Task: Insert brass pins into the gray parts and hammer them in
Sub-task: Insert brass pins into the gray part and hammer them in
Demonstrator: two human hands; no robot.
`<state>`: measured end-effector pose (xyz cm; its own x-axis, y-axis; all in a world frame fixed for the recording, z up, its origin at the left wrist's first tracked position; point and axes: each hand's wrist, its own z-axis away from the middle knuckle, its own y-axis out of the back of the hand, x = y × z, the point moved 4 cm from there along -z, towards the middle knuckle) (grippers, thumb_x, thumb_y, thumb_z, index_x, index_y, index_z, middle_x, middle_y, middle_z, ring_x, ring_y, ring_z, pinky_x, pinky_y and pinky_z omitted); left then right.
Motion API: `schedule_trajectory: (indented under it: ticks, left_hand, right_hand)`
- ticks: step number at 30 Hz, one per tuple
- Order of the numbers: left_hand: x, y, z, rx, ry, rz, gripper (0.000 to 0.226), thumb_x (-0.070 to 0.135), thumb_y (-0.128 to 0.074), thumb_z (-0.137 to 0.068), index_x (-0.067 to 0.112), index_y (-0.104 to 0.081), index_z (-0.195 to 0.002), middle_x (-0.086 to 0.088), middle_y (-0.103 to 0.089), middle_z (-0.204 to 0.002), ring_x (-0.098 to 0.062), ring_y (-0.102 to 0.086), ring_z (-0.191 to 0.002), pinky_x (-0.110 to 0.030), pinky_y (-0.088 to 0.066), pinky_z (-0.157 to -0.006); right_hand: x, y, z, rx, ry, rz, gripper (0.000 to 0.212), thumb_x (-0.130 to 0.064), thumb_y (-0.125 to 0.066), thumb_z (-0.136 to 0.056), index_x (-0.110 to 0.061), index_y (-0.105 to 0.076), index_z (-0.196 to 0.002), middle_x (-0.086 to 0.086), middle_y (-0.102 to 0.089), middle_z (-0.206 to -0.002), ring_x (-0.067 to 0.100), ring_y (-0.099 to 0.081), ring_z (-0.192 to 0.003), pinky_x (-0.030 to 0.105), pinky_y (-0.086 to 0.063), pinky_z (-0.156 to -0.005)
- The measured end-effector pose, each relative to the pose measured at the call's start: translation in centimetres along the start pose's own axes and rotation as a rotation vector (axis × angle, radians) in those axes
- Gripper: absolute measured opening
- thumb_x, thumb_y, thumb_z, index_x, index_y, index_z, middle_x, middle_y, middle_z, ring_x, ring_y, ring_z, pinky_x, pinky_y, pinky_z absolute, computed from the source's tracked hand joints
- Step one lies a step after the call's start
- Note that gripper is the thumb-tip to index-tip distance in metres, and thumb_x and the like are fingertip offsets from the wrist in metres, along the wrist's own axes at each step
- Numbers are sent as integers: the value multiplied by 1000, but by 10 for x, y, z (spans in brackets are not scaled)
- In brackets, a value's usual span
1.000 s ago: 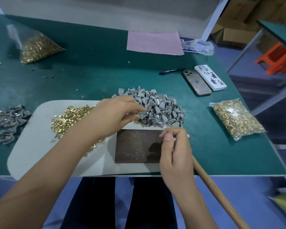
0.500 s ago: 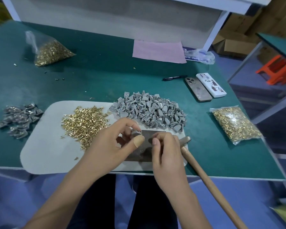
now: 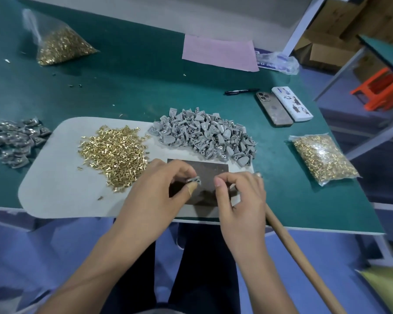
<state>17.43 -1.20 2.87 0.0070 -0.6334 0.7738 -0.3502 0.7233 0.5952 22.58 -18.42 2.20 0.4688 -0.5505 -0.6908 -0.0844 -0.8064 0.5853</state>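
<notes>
Over the dark metal block (image 3: pixel 210 172) at the near edge of the green table (image 3: pixel 132 87), seen from the head camera, the person's left hand (image 3: pixel 159 193) pinched one gray part (image 3: pixel 194 180) between thumb and fingertips, holding it just above the block, presumably so the pin hole faced the other hand. The right hand (image 3: pixel 238 196) hovered just beside it with thumb and forefinger pressed together; whether a brass pin sat between them I could not tell, as it was too small to make out. That same hand seemed to keep the hammer tucked under its curled fingers, the wooden handle (image 3: pixel 304 259) running back off the table toward the person, likely so a blow could follow without setting anything down. The supplies lay within easy reach on the pale mat (image 3: pixel 55 182): loose brass pins (image 3: pixel 114 152) to the left of the block, the heap of gray parts (image 3: pixel 204 137) behind it. A smaller pile of parts (image 3: pixel 16 141) sat off the mat at the far left, probably the finished ones. Two bags of pins (image 3: pixel 322 157) lay farther out.
</notes>
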Motion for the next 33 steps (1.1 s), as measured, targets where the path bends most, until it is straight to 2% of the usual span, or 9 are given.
schedule_trajectory:
  ticks: [3, 6, 10, 12, 16, 19, 23, 28, 33]
  left_hand:
    - [4, 0, -2, 15, -57, -159, 10, 36, -70, -87, 38, -60, -88, 20, -56, -87, -9, -45, -95, -28, -42, -81]
    - [6, 0, -2, 44, -40, -196, 9, 37, -65, -88, 37, -56, -91, 20, -55, -84, -8, -44, -93, -31, -44, -75]
    - [6, 0, -5, -10, -34, -182, 31, 31, -59, -93, 42, -60, -121, 18, -58, -86, -8, -46, -91, -33, -46, -74]
    - [9, 1, -8, -53, -49, -173, 28, 30, -59, -93, 42, -66, -117, 18, -61, -88, -7, -48, -92, -34, -47, -78]
    - [8, 1, -10, -62, 67, 73, 12, 34, -66, -89, 39, -65, -100, 20, -70, -86, -2, -64, -84, -31, -52, -77]
    - [7, 2, -10, -43, 48, 26, 9, 37, -68, -90, 38, -62, -97, 21, -68, -87, 2, -60, -89, -30, -50, -77]
    - [4, 4, -7, 13, -37, -182, 7, 41, -69, -90, 36, -69, -95, 16, -59, -88, -12, -47, -96, -36, -45, -81]
    - [-1, 8, -1, 47, -39, -200, 9, 39, -71, -86, 34, -74, -93, 14, -58, -88, -15, -47, -96, -39, -47, -79]
    - [-2, 9, -3, 45, -52, -219, 10, 38, -74, -85, 34, -76, -94, 15, -59, -84, -14, -47, -93, -39, -47, -76]
  right_hand:
    - [0, -6, 0, -23, 41, 109, 6, -27, -71, -96, -24, -75, -92, -10, -59, -88, 22, -49, -93, 44, -41, -89]
    - [2, -6, 3, -12, 50, 165, 5, -28, -74, -94, -25, -77, -93, -8, -59, -88, 22, -49, -93, 47, -43, -86]
    - [-1, -3, 5, -24, 73, 245, 6, -30, -74, -93, -26, -78, -96, -10, -60, -90, 22, -51, -94, 43, -40, -84]
    - [-4, -1, 4, -40, 75, 289, 6, -30, -75, -92, -26, -79, -96, -10, -61, -90, 23, -52, -94, 41, -37, -83]
    - [-7, 0, 0, -105, 52, 339, 6, -26, -75, -92, -29, -77, -95, -12, -62, -91, 21, -51, -95, 39, -35, -83]
    - [-9, 2, -2, -161, 33, 338, 5, -29, -71, -92, -33, -75, -94, -15, -62, -93, 19, -50, -97, 40, -36, -85]
    - [-7, 5, -7, -208, -13, 304, 6, -32, -73, -91, -35, -71, -86, -16, -60, -89, 16, -49, -96, 40, -36, -87]
    - [-14, 4, -10, -178, -22, 9, 6, -29, -75, -90, -31, -72, -85, -15, -63, -87, 18, -56, -95, 48, -44, -90]
    - [-26, -10, -13, -226, 12, 1, 8, -23, -76, -91, -28, -75, -86, -12, -65, -88, 19, -55, -95, 50, -43, -91]
